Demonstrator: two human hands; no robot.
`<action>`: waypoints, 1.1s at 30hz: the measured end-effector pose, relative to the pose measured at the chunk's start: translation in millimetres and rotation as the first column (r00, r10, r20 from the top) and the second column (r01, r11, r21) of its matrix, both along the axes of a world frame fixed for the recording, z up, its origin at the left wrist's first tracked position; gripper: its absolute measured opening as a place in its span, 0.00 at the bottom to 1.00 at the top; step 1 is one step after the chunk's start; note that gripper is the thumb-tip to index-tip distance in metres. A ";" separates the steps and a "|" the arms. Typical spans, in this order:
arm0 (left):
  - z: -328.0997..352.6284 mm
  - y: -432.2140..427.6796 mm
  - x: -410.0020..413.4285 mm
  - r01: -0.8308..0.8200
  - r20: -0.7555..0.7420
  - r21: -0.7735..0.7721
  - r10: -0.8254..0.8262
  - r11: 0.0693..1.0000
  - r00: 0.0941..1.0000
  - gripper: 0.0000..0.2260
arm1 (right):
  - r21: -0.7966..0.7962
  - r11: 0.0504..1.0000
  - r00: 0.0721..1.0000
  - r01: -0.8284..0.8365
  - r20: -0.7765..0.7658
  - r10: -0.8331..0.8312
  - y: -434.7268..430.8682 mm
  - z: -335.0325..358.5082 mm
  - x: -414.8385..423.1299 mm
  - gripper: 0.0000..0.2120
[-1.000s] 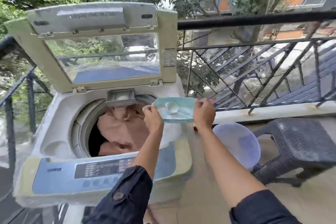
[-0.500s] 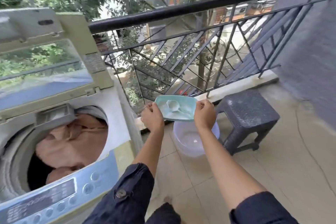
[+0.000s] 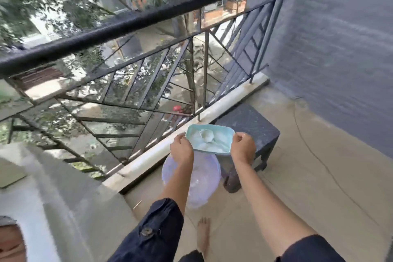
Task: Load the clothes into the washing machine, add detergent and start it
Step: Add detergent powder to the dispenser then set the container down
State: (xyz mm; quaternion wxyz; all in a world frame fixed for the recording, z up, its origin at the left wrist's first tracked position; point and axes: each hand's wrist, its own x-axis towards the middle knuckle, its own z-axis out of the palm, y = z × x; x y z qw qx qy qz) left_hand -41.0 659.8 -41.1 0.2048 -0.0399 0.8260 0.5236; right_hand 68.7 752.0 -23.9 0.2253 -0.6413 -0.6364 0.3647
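One pale teal rectangular plastic detergent tub (image 3: pixel 212 152), one white scoop (image 3: pixel 207 135) inside, is gripped at its ends by left hand (image 3: pixel 181 150) and right hand (image 3: pixel 242 148), near one translucent lilac round basin (image 3: pixel 204 178).

"What carries everything here?"

"A beige tiled floor (image 3: pixel 319 198), edged by a pale raised curb (image 3: pixel 148 155) under the railing (image 3: pixel 148 21)."

"And what stands on it?"

"A dark square stool (image 3: pixel 251 121), upright on its legs, close against the curb and near the grey wall (image 3: pixel 340 49). Just beside it is a pale lilac basin (image 3: pixel 204 178), mouth up. I cannot tell whether it touches a stool leg."

"Anything more?"

"The washing machine (image 3: pixel 63 198) at lower left, blurred, its base hidden. A bare foot (image 3: pixel 203 234) is flat on the tiles near the basin. A small stick (image 3: pixel 137 205) lies by the machine. A thin dark line (image 3: pixel 319 155) crosses the floor; cord or crack, I cannot tell."
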 end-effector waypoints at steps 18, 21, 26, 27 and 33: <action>-116.6 226.5 -16.4 0.146 0.379 0.225 -0.224 0.963 0.898 0.17 | -0.106 0.948 0.952 0.300 0.101 -0.290 173.7 -142.8 8.0 0.14; -154.7 251.3 -19.8 0.184 0.370 0.208 -0.251 0.961 0.895 0.18 | -0.134 0.944 0.951 0.303 0.112 -0.289 194.5 -177.7 2.8 0.14; -207.2 275.1 -26.9 0.250 0.362 0.156 -0.290 0.956 0.886 0.17 | -0.183 0.927 0.943 0.327 0.128 -0.307 216.1 -223.4 -6.5 0.13; -217.7 276.4 -27.7 0.246 0.364 0.141 -0.281 0.959 0.888 0.16 | -0.199 0.926 0.945 0.322 0.126 -0.302 218.1 -231.3 -8.1 0.13; -251.2 272.0 -27.4 0.272 0.384 0.147 -0.309 0.951 0.870 0.12 | -0.254 0.908 0.940 0.333 0.158 -0.301 219.3 -262.1 -12.6 0.12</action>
